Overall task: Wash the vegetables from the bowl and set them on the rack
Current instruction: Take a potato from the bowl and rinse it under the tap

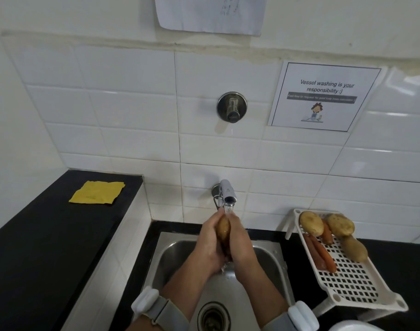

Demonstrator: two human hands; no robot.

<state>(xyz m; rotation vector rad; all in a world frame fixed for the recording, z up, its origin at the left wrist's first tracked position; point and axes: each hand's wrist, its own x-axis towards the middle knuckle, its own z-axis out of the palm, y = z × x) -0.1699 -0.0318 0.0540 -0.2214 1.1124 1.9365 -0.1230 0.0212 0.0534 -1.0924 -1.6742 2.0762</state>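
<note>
A brown potato sits between my two hands under the running tap, above the steel sink. My left hand grips it from the left and my right hand grips it from the right; water runs over them. To the right, a white slotted rack on the black counter carries three potatoes and several carrots at its far end. A white bowl rim shows at the bottom right edge; its inside is hidden.
A folded yellow cloth lies on the raised black ledge at left. A round wall valve sits above the tap on the white tiles, beside a paper notice. The sink drain is below my wrists.
</note>
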